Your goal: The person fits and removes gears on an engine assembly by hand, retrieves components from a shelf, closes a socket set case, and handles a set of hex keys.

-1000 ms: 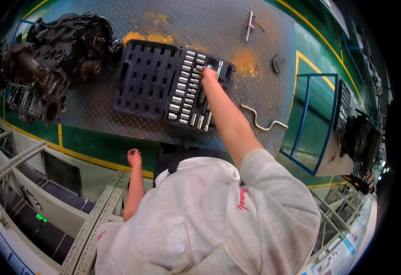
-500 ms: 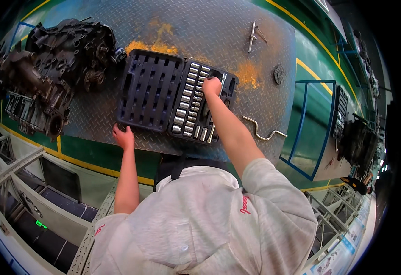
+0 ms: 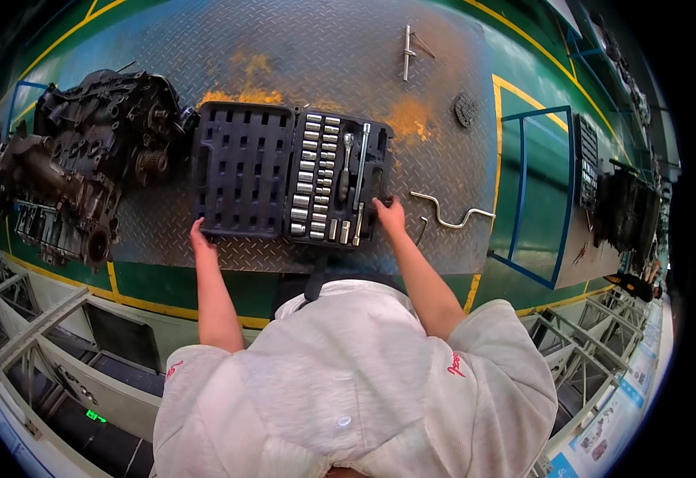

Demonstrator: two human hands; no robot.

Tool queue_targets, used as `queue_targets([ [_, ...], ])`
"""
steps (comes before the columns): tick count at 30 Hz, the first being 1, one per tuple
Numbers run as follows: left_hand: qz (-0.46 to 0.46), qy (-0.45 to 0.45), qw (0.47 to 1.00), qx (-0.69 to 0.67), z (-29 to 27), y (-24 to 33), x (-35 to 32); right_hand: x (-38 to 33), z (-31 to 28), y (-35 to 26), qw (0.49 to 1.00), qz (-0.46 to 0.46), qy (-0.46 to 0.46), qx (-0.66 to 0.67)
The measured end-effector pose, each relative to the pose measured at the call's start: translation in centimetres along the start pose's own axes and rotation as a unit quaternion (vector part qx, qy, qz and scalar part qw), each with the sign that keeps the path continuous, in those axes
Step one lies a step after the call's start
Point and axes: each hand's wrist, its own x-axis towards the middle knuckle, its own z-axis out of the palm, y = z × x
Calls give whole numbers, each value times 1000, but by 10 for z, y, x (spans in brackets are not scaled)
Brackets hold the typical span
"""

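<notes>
An open black socket set case (image 3: 244, 171) lies on the metal table, its lid side to the left. Rows of silver sockets (image 3: 305, 177), a ratchet (image 3: 346, 171) and a long extension bar (image 3: 361, 163) sit in the right half. My left hand (image 3: 203, 234) is closed at the near left corner of the lid, fingers along its edge. At the near right edge of the case, my right hand (image 3: 390, 213) is closed with its fingertips on the rim. Some of its fingers are hidden.
A dark engine (image 3: 93, 151) stands at the left. Right of the case lie a bent speed-handle wrench (image 3: 450, 221) and a small hooked rod (image 3: 421, 231). Farther off are a sliding T-handle (image 3: 408, 54) and a dark round part (image 3: 465, 110). A blue frame (image 3: 523, 199) stands beyond the table (image 3: 435, 167).
My right hand has come back from the ratchet area to the case's near right edge, uncovering the ratchet. My left hand has closed in on the lid corner. The view has shifted a little.
</notes>
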Motion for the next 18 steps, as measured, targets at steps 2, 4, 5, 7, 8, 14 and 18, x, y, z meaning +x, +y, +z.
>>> queue_targets([
  [2, 35, -5, 999, -4, 1, 13, -31, -1, 0, 20, 992, 51, -114, 9],
  [4, 49, -9, 999, -15, 8, 21, -64, 4, 5, 30, 987, 70, -130, 56],
  [5, 112, 9, 994, 18, 10, 18, -85, 6, 7, 33, 982, 107, -123, 91],
  [7, 177, 25, 982, 58, 18, 22, -125, 14, 11, 38, 983, 94, -117, 105],
  [8, 206, -35, 974, 87, 20, 24, -146, 17, 11, 41, 986, 100, -94, 92],
  [14, 480, -129, 769, 402, 69, -18, -248, 13, -15, 46, 957, 103, -208, 175],
  [18, 528, -120, 675, 501, 86, -40, -279, -15, -26, 24, 981, -187, 52, -23],
])
